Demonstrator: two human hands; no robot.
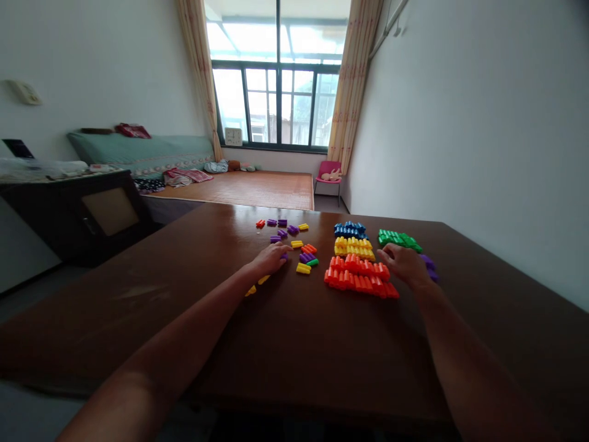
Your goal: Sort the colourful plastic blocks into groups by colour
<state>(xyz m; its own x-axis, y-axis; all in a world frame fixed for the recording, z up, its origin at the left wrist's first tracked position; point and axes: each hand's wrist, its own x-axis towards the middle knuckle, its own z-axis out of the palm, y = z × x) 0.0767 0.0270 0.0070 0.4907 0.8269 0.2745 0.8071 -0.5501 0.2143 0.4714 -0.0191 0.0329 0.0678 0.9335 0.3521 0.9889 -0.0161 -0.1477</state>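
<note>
My left hand (271,258) reaches over the scattered pieces, fingers partly closed on or beside a purple piece (284,255); its grip is unclear. Around it lie loose purple, yellow, orange and green pieces, among them a yellow piece (304,268). My right hand (399,261) is curled at the right end of the yellow rows (354,247); whatever its fingers hold is hidden. In front of those are orange rows (361,276), and behind them blue rows (350,230). Green rows (399,238) lie just beyond my right hand, with purple pieces (430,267) partly behind my wrist.
The brown table (276,344) spans the foreground. Beyond it stand a bed with a mat (262,187) and a pink chair (327,169) below the window. A dark cabinet (110,212) is at the left, a white wall (483,123) at the right.
</note>
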